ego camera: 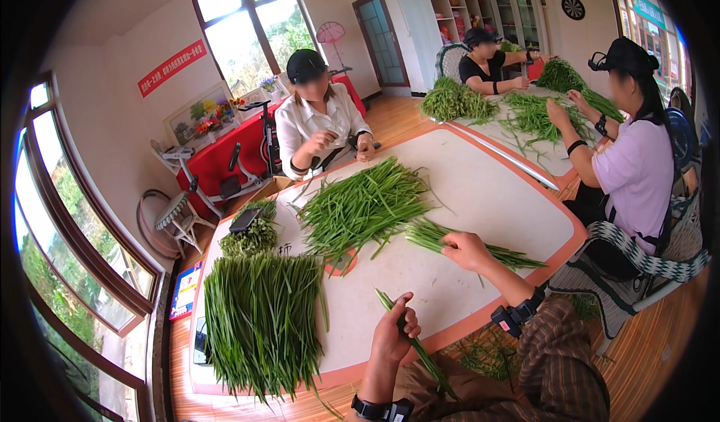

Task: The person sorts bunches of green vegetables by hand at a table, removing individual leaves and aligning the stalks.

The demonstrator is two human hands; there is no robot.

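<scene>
My left hand (397,327) is closed around a small bunch of green stalks (430,366), likely garlic chives, held slanting over my lap at the table's near edge. The pale cut ends point up and away. My right hand (468,250) reaches across the white table (495,169), its curled fingers on a loose sheaf of stalks (426,234). Its fingertips are partly hidden, so a grip cannot be made out. Beyond lies a heap of loose green leaves (365,202). To the left, a broad, evenly laid stack of long leaves (261,321) overhangs the near edge.
A phone-like dark device (246,219) rests on bundled greens (250,239) at the left. Across the table sits a person in a white shirt (320,124). Two others work with greens at a second table (484,126). A woven chair (647,253) stands to the right.
</scene>
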